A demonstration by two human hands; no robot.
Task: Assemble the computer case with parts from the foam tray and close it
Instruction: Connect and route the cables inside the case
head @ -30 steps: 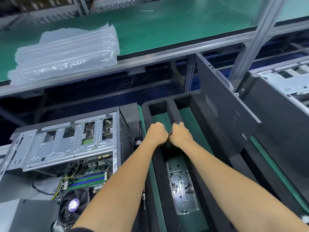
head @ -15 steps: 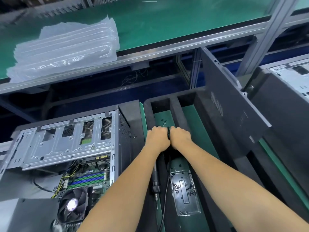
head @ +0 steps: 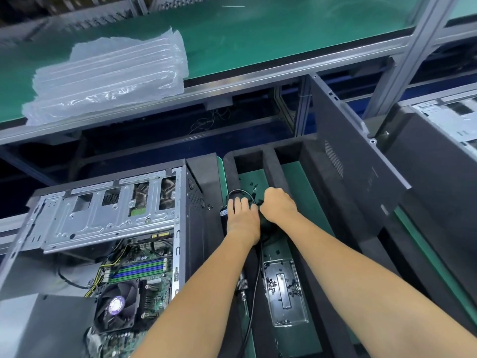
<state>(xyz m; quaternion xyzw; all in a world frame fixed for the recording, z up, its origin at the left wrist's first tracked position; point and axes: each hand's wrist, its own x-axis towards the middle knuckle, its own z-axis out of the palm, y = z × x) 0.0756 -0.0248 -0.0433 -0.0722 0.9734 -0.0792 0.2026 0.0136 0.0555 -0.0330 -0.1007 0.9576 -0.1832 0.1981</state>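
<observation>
Head view: inside the foam tray, the left hand, clenched half a second ago, now lies flatter with its fingers spread on a black part and its looped cable. The right hand stays curled beside it (its grasp is hidden). The open computer case waits left of the tray; judging by this, the part is about to be lifted out.

The left hand has opened out: a second ago it was a fist knuckle to knuckle with the right hand, and now its fingers lie spread over a black tool. A black cable, hidden before, loops past the fingertips and trails back beneath the left wrist.
</observation>
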